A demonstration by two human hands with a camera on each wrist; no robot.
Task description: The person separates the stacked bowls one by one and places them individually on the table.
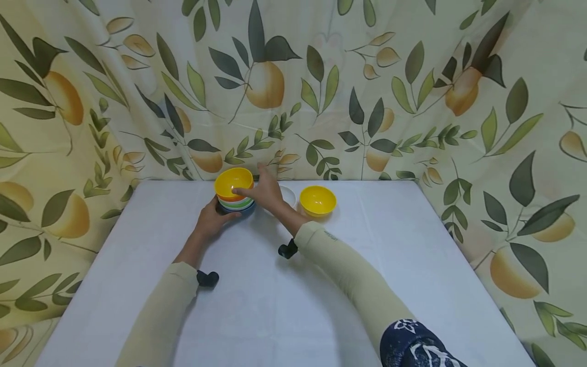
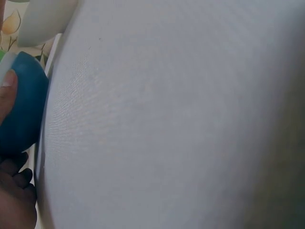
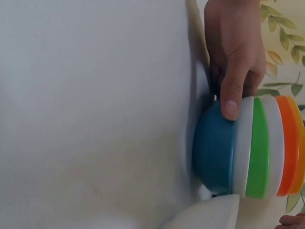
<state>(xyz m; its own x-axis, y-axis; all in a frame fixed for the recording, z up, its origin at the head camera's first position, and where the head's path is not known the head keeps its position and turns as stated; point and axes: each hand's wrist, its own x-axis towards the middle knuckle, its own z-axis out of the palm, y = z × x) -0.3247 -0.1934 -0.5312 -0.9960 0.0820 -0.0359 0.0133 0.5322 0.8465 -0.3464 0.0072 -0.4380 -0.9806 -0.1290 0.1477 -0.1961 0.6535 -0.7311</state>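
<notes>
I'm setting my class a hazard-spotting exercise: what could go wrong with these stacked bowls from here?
The left hand holds the stack low, at the blue bowl, so the upper bowls might slide off if it tilts.

The right hand is close beside the top yellow bowl and could knock it.

The loose white bowl sits right by the stack's base and might get bumped.

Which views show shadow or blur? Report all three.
Head view: soft shadow on the white tablecloth beside the right sleeve; left wrist view: a dark, blurred band down the right edge; right wrist view: shadow along the tablecloth beside the blue bowl.
</notes>
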